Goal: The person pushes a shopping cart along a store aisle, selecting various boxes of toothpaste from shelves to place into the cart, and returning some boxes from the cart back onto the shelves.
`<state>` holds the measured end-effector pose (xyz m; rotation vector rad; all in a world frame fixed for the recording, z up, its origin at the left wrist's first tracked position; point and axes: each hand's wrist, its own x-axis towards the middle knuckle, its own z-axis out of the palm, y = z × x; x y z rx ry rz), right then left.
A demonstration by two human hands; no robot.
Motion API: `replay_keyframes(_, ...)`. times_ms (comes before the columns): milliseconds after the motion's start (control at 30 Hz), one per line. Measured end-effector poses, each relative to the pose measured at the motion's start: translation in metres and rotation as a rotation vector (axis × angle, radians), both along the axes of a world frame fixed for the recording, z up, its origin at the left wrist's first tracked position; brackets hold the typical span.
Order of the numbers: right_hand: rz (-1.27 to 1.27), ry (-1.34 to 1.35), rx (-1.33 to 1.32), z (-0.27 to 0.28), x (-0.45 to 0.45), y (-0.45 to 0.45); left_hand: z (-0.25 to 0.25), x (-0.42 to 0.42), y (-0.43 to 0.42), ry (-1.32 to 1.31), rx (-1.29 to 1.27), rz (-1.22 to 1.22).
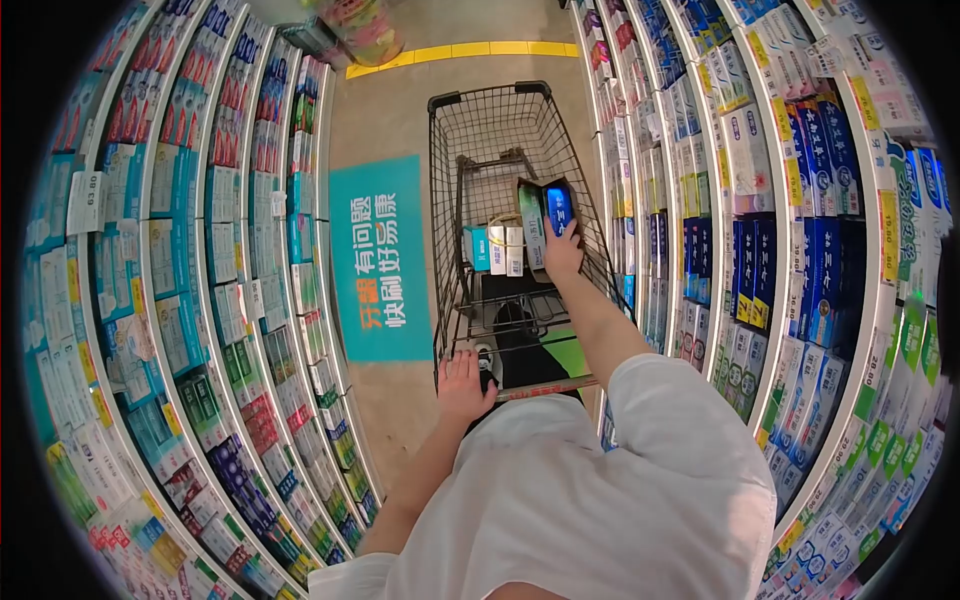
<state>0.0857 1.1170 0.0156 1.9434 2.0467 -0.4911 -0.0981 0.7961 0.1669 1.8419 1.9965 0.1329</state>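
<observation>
My right hand [563,252] reaches into the shopping cart [482,98] and is closed on a blue toothpaste box [557,207]. The box stands on end, beside an open-topped dark and green package [532,225]. To the left of it, a teal box [476,249] and white boxes [505,250] bound with a band stand in the cart. At the near left corner, my left hand [464,388] lies over the end of the cart handle [548,388], its fingers curled forward over it. The fingertips are partly hidden.
Tall shelves of toothbrushes and boxes [180,230] line the left, and shelves of toothpaste boxes [755,270] rise close on the right. A teal floor sign [385,260] lies left of the cart. A yellow floor line [470,50] crosses the aisle ahead.
</observation>
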Motion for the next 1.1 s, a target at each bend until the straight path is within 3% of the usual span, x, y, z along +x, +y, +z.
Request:
replay_keyframes(133, 0.204, -0.072, 0.031, -0.035, 0.011, -0.016, -0.001, 0.006, -0.007, 0.019, 0.018, 0.000)
replay_keyframes(367, 0.265, -0.045, 0.110, -0.067, 0.027, -0.030, 0.000, 0.011, -0.015, 0.021, 0.004, -0.009)
replay_keyframes(667, 0.273, -0.048, -0.121, -0.036, 0.035, -0.021, -0.003, 0.008, -0.018, 0.029, 0.072, -0.027)
replay_keyframes(767, 0.233, -0.091, -0.196, -0.059, 0.031, -0.015, -0.001, 0.009, -0.016, 0.027, 0.075, -0.027)
replay_keyframes(1100, 0.336, -0.098, -0.202, -0.024, 0.030, -0.012, 0.002, 0.006, -0.013, 0.022, 0.058, -0.020)
